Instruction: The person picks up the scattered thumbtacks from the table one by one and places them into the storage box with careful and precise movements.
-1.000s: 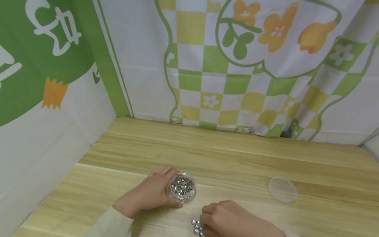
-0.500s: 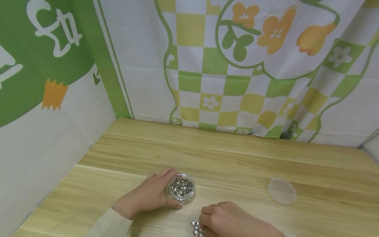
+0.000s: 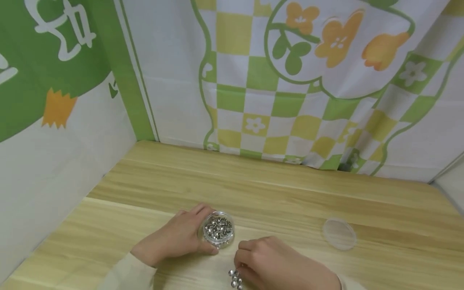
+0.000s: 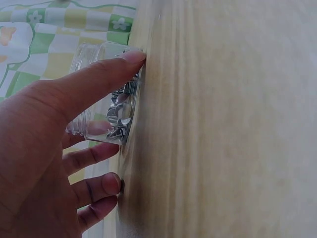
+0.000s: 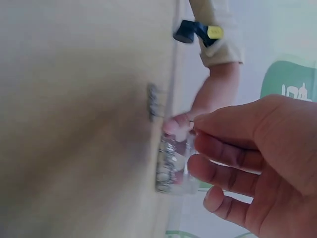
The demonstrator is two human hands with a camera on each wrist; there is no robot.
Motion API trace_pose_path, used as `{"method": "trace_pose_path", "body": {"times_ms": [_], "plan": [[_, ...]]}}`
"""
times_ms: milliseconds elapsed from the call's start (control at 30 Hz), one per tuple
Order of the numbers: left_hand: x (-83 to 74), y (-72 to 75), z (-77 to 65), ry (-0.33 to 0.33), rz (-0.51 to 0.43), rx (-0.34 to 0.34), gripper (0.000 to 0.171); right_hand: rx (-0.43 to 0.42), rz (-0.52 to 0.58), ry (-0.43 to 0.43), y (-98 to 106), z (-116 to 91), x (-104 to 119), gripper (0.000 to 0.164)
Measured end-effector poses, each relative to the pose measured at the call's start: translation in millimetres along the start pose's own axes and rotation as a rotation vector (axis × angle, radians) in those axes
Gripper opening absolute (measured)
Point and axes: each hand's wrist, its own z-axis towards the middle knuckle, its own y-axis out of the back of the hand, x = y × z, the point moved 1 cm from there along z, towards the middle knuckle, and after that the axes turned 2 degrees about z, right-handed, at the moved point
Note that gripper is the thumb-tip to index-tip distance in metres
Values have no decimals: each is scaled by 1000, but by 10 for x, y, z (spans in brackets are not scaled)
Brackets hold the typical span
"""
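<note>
My left hand (image 3: 183,237) grips a clear round jar (image 3: 218,231) by its side, thumb in front and fingers behind. Loose shiny silver beads partly fill the jar, which is uncapped and rests upright on the wooden table (image 3: 174,173). Near its front right, a small cluster of round silver beads (image 3: 234,280) lies on the table. Right beside and above that cluster is my right hand (image 3: 268,257), fingers bent. In the right wrist view its thumb and forefinger pinch a tiny silver bead (image 5: 192,122), mostly covered by the fingertips.
A clear, flat round lid (image 3: 339,233) lies on the table to the right of the right hand. Printed cloth (image 3: 253,96) hangs along the table's back edge, and another cloth (image 3: 79,169) hangs along the left side.
My right hand has shifted slightly left and up from the bead cluster. The left hand and jar keep their place; the head view has drifted a little.
</note>
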Motion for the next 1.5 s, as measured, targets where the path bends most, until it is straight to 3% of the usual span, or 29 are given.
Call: {"method": "trace_pose_path", "body": {"times_ms": [133, 367, 700, 867, 1067, 1233, 1500], "plan": [[15, 5, -6, -15, 5, 5, 77, -10, 78, -63, 90, 233, -68, 11], [31, 1, -15, -17, 10, 24, 74, -70, 76, -83, 70, 600, -230, 7], [30, -2, -25, -1, -34, 42, 87, -6, 90, -131, 20, 760, -302, 9], [23, -4, -18, -2, -26, 41, 79, -32, 62, -129, 5, 712, -298, 7], [19, 4, -4, -8, -1, 37, 77, -85, 47, -90, 15, 487, -234, 7], [20, 6, -7, -9, 6, 24, 79, -38, 21, -54, 5, 257, -126, 8], [3, 8, -5, 14, -15, 24, 80, 34, -98, 93, -68, 39, -13, 15]]}}
